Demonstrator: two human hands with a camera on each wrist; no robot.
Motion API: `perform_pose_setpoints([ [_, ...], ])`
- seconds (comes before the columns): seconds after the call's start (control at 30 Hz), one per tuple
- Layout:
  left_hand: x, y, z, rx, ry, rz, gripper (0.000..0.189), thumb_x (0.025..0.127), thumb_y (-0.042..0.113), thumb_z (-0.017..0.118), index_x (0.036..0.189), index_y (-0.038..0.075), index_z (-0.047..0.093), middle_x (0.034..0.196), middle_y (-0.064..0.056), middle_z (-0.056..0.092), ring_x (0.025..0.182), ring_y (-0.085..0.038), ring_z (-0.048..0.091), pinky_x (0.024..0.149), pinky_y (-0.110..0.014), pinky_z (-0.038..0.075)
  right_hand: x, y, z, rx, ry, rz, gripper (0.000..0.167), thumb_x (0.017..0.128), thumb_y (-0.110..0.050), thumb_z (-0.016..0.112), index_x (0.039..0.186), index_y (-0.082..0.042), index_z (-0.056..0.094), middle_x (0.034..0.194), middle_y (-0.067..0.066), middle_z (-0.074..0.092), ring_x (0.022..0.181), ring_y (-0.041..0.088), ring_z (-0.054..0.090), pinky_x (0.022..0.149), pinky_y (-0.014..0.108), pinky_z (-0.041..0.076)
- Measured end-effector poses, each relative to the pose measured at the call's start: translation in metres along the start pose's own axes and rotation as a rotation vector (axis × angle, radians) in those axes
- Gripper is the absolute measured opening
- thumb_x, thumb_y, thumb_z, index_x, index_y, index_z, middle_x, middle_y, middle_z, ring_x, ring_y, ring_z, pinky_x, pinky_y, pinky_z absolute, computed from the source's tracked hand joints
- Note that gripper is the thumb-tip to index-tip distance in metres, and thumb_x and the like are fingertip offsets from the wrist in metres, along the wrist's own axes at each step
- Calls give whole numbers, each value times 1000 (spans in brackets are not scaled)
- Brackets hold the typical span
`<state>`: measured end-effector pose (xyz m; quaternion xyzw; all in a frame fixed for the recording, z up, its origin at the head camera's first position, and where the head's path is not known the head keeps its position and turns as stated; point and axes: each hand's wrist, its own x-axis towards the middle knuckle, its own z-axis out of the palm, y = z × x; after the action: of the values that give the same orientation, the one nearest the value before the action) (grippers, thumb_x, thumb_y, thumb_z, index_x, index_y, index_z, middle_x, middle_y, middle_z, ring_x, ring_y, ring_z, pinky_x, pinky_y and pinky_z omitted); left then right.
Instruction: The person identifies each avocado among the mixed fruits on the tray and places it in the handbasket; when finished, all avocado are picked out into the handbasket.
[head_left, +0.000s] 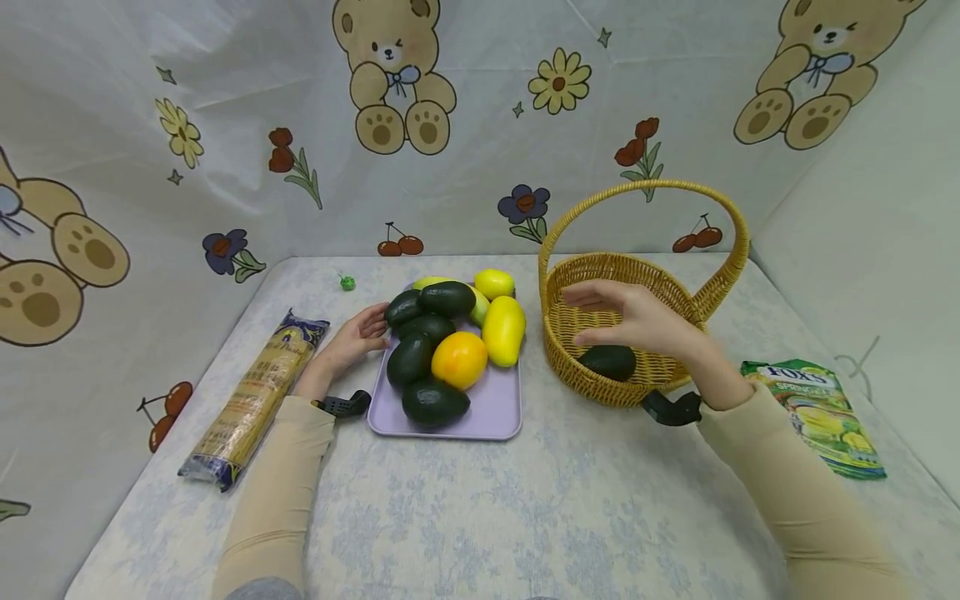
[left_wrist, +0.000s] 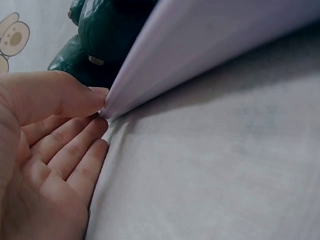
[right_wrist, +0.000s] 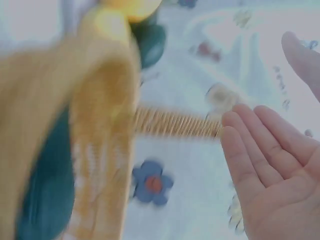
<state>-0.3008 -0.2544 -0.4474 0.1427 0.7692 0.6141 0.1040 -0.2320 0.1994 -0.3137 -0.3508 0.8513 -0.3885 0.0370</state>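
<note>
The right hand (head_left: 641,321) was held over the wicker basket (head_left: 564,367), below its arched handle. Its fingers were seen stretched out in the right wrist view, the thumb spread well away from them, and the grasp was released. A dark green avocado (head_left: 611,365) was contained in the basket, lying on its side beneath the thumb and partly hidden by it from above. The woven rim was blurred in the right wrist view, where the same avocado was seen apart from the fingertips.

The left hand (head_left: 352,343) was placed at the left edge of the lilac tray (head_left: 498,407), between it and a packet of pasta (head_left: 258,400). Its fingers were relaxed and nothing was clasped; the thumb and fingertips were brought right up to the rim, though whether it was touched cannot be told.

On the tray, five dark avocados (head_left: 435,403) were heaped mainly along the left side, close to the left hand and well apart from the right. An orange fruit (head_left: 459,360) was set against them, with a yellow mango (head_left: 504,331) beside it and another yellow fruit (head_left: 493,283) behind. A green packet (head_left: 821,417) was laid beyond the right forearm.
</note>
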Motion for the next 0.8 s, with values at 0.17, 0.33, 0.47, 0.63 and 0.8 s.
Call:
perform_pose_setpoints([
  [0.17, -1, 0, 2, -4, 2, -12, 74, 85, -12, 56, 149, 2, 22, 150, -21, 27, 135, -35, 29, 111, -42, 26, 15, -18, 29, 73, -32, -138, 57, 80, -14, 76, 131, -3, 52, 128, 9, 56, 115, 20, 54, 98, 40, 45],
  [0.33, 0, 0, 1, -11, -7, 8, 74, 85, -12, 56, 149, 0, 20, 149, -24, 26, 135, -37, 27, 111, -44, 25, 34, -28, 61, 132, -72, -217, 58, 78, -14, 78, 130, -3, 53, 129, 9, 56, 115, 21, 54, 98, 38, 46],
  [0.47, 1, 0, 0, -9, -7, 8, 73, 85, -12, 56, 149, -1, 20, 149, -24, 26, 135, -37, 27, 112, -44, 24, 49, -29, 89, 181, -134, -244, 60, 79, -16, 78, 131, -2, 52, 130, 12, 54, 115, 28, 54, 98, 39, 45],
  [0.63, 1, 0, 0, 5, -3, 12, 73, 85, -11, 56, 149, 0, 21, 149, -24, 27, 135, -37, 29, 111, -44, 26, 65, -30, 123, 181, -187, -211, 62, 79, -22, 78, 131, -3, 52, 131, 9, 55, 116, 25, 54, 98, 33, 45],
  [0.8, 0, -2, 1, 20, 4, 9, 72, 86, -11, 56, 149, 1, 22, 148, -23, 28, 134, -37, 30, 111, -44, 27, 74, -31, 147, 79, -192, -217, 63, 78, -22, 79, 131, -1, 52, 129, 9, 55, 114, 21, 55, 98, 22, 43],
])
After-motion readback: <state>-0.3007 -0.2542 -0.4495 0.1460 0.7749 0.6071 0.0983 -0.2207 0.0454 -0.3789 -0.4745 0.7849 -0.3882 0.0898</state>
